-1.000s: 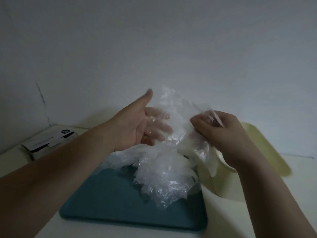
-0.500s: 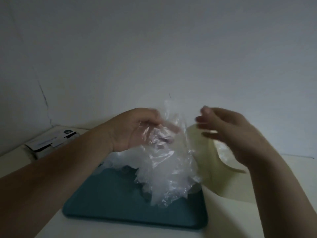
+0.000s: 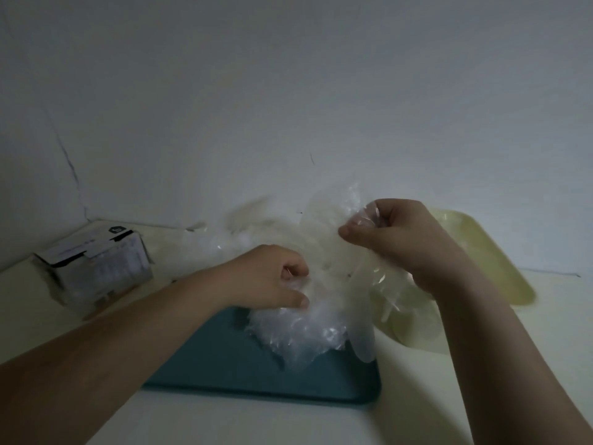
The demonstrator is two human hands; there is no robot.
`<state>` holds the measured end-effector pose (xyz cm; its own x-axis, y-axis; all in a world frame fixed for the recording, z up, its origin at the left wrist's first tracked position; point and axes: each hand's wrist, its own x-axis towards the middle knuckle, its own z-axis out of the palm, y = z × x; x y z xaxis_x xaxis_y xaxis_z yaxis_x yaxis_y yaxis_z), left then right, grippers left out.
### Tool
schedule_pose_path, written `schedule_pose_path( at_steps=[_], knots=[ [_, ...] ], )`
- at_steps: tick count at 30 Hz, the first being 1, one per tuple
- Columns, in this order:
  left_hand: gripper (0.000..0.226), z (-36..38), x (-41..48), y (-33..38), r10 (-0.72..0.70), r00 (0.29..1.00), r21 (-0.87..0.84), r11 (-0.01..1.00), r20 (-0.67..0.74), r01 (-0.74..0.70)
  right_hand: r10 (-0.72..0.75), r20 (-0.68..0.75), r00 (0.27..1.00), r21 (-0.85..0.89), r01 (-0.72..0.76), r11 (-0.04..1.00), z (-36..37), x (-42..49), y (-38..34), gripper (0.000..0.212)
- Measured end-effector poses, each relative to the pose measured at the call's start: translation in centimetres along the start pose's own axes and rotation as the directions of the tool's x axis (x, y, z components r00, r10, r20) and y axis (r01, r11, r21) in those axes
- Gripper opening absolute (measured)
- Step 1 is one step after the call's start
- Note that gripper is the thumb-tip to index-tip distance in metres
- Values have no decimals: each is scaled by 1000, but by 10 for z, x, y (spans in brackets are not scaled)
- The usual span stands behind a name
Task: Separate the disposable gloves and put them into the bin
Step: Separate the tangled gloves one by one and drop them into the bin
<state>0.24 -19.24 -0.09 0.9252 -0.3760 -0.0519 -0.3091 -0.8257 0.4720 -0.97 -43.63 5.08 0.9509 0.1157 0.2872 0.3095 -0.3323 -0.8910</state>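
A crumpled clump of clear disposable gloves point(image 3: 298, 335) lies on the far right part of a teal tray point(image 3: 224, 364). My left hand point(image 3: 272, 277) grips the top of this clump with curled fingers. My right hand point(image 3: 394, 232) pinches one clear glove point(image 3: 362, 329) and holds it up above the tray's right edge; the glove's fingers hang down. The pale yellow bin point(image 3: 481, 252) stands just right of and behind my right hand, partly hidden by it.
A small white cardboard box point(image 3: 96, 268) sits at the back left near the wall corner. The cream table point(image 3: 256, 422) runs along the front. A plain wall stands close behind everything.
My left hand dropped onto the clump and closed on it. My right hand, open half a second ago, now pinches a single glove and lifts it away to the right.
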Motion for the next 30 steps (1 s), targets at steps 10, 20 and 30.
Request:
schedule_pose_path(
  at_steps=[10, 20, 30],
  knots=[
    [15, -34, -1, 7, -106, 940, -376, 926, -324, -26, 3, -2, 1000, 99, -3, 995, -3, -2, -5, 34],
    [36, -84, -17, 43, -129, 978, -880, 466, -165, -87, -229, 325, 918, 605, -16, 796, -12, -10, -12, 36],
    [33, -73, -6, 65, -200, 977, -858, 511, -66, 47, -259, 236, 937, 770, -17, 638, -50, -25, -35, 41]
  ],
)
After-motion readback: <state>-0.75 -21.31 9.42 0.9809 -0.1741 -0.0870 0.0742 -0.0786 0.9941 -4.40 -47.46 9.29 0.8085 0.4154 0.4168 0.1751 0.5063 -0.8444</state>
